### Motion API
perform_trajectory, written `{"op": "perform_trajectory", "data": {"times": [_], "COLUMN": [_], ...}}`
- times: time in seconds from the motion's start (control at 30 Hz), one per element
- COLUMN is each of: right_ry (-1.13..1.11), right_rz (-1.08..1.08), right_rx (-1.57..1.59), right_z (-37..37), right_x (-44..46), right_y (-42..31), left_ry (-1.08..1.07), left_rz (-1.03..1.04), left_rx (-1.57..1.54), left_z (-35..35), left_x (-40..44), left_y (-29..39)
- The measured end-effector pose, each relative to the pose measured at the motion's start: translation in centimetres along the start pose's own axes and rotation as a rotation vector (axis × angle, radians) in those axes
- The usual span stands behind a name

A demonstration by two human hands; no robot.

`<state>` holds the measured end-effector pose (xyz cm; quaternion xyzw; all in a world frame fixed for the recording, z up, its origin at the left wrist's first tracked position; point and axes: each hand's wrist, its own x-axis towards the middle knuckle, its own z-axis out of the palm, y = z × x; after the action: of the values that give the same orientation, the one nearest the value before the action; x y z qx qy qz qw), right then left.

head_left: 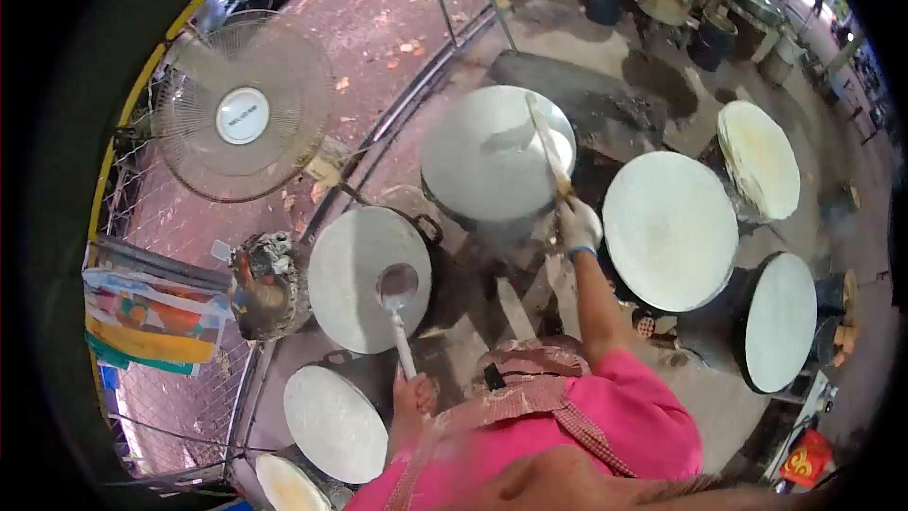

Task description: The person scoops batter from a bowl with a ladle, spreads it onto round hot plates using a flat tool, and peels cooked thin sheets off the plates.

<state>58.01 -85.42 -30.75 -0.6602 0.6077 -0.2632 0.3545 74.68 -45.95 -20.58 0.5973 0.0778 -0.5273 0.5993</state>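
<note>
Left hand [414, 396] down below the pot [425, 238], fingers wrapped round the ladle [405, 345], whose bowl hangs at the right half of that pot, over a pale filling [345, 265] that looks liquid — too much tilt here and, I'd judge, drips could run over the rim. Meanwhile the gloved right hand [580, 225], well right of the pot, has its fingers closed on a flat stick [547, 137], which reaches over the hazy round top [468, 166] up and right of the pot. That's the touchy spot: a heavy press or a skewed blade could scrape or tear whatever coats it, and if that haze is steam, a drooping wrist could get scalded. Containers now: the pot is pale nearly to the brim; what the ladle bowl carries, I can't tell. Farther right of the pot sits a broad white disc [670, 232], and just below the pot another white disc [336, 424] — a careless elbow could knock either.
</note>
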Motion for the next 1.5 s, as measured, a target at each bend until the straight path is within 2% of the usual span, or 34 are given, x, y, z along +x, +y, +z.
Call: {"op": "perform_trajectory", "data": {"times": [0.03,0.1,0.13,0.2,0.3,0.33,0.37,0.4,0.43,0.5,0.53,0.6,0.63,0.67,0.7,0.73,0.77,0.8,0.83,0.87,0.9,0.93,1.0,1.03,1.1,1.13,1.17,1.2,1.23,1.3,1.37,1.43,1.47,1.5], "right_ry": [0.113,-0.095,0.057,-0.132,0.006,0.054,0.131,0.115,0.06,0.004,0.079,0.104,0.042,-0.126,-0.134,-0.21,-0.265,-0.11,-0.068,-0.175,-0.154,0.231,-0.048,-0.194,-0.223,-0.195,-0.124,-0.04,0.058,0.114,-0.098,-0.19,-0.236,-0.277], "right_rz": [-0.123,-0.235,-0.39,-0.089,0.01,-0.002,-0.155,0.081,0.085,0.126,-0.173,-0.303,-0.112,-0.12,-0.048,0.066,0.172,0.231,0.35,0.314,-0.28,-0.746,-0.133,0.183,0.122,0.3,0.258,0.225,0.155,-0.152,-0.249,-0.372,-0.391,-0.414], "right_rx": [-0.097,-0.424,-0.392,-0.172,0.078,0.026,0.023,-0.089,0.032,0.277,-0.137,-0.075,0.407,0.311,0.037,0.288,0.555,0.94,1.153,1.055,0.421,-0.206,0.45,0.644,0.611,0.768,0.71,0.843,0.375,-0.218,-0.491,-0.553,-0.549,-0.542], "right_z": [1.2,3.1,2.4,-1.4,-1.2,0.4,1.3,2.1,2.7,1.3,3.2,5.3,7.1,8.0,4.9,2.7,0.9,2.0,-0.3,2.1,5.4,8.7,10.8,7.3,4.8,1.2,0.8,3.0,-2.6,0.1,0.4,-2.0,-3.0,-4.1], "right_x": [1.1,-3.0,-6.6,-10.6,-0.8,4.8,9.7,14.0,16.8,15.2,13.9,7.9,5.1,4.2,2.6,2.2,2.7,3.9,2.2,1.7,1.1,0.4,-2.4,-3.6,-1.0,-0.3,2.8,7.2,6.1,9.5,8.3,5.8,5.8,6.5], "right_y": [-0.8,3.5,6.0,6.0,2.5,1.6,0.1,-2.4,-2.5,-1.9,0.2,1.0,-0.1,-0.9,-5.0,-4.7,-3.6,-0.5,-2.1,0.8,3.4,6.0,2.8,-2.3,-0.2,-2.4,-0.2,4.5,-1.7,1.7,0.4,-1.2,-0.6,0.4], "left_ry": [-0.015,-0.047,-0.014,0.049,0.141,0.113,0.086,0.063,0.148,0.317,0.335,0.306,0.256,0.225,0.2,0.177,0.148,0.172,0.19,0.198,0.207,0.198,0.211,0.218,0.172,0.184,0.146,0.113,0.08,0.085,0.02,-0.04,-0.17,-0.089], "left_rz": [-0.008,-0.011,0.001,0.043,-0.033,-0.008,0.012,0.034,0.063,0.117,0.21,0.305,0.211,0.113,0.145,0.179,0.06,0.073,0.088,0.066,0.044,-0.007,-0.04,-0.057,0.003,0.036,0.037,0.029,0.015,-0.067,-0.159,-0.208,-0.264,-0.302], "left_rx": [-0.002,0.001,0.024,0.061,0.068,0.07,0.06,0.047,0.145,0.342,0.439,0.498,0.311,0.125,0.206,0.287,-0.034,-0.075,-0.118,-0.14,-0.162,-0.173,-0.159,-0.151,-0.155,-0.189,-0.185,-0.178,-0.169,-0.318,-0.372,-0.327,-0.304,-0.35], "left_z": [0.5,1.0,1.0,0.1,1.3,1.2,1.1,1.0,0.5,-2.1,-3.2,-3.7,-3.0,-2.2,-1.9,-1.6,-0.7,-1.2,-1.8,-2.3,-2.8,-3.3,-3.3,-3.3,-2.7,-3.1,-3.8,-4.8,-4.6,-4.8,-6.6,-6.6,-6.0,-3.5], "left_x": [0.4,1.4,2.0,2.4,1.5,1.5,1.4,1.3,1.3,1.8,2.7,2.9,2.2,1.4,0.9,0.3,-0.5,-0.6,-0.6,-0.4,-0.3,0.6,1.5,1.9,1.0,0.9,1.2,1.4,1.7,3.3,6.7,9.8,11.0,12.1], "left_y": [0.2,1.1,1.1,0.3,1.0,1.2,1.0,0.6,0.3,-1.4,-2.6,-3.2,-2.5,-1.7,-1.3,-1.0,0.5,0.4,0.1,-0.1,-0.2,-0.1,-0.2,-0.2,0.5,0.1,-0.2,-0.6,-0.4,-0.3,-0.7,-0.4,0.9,2.5]}}
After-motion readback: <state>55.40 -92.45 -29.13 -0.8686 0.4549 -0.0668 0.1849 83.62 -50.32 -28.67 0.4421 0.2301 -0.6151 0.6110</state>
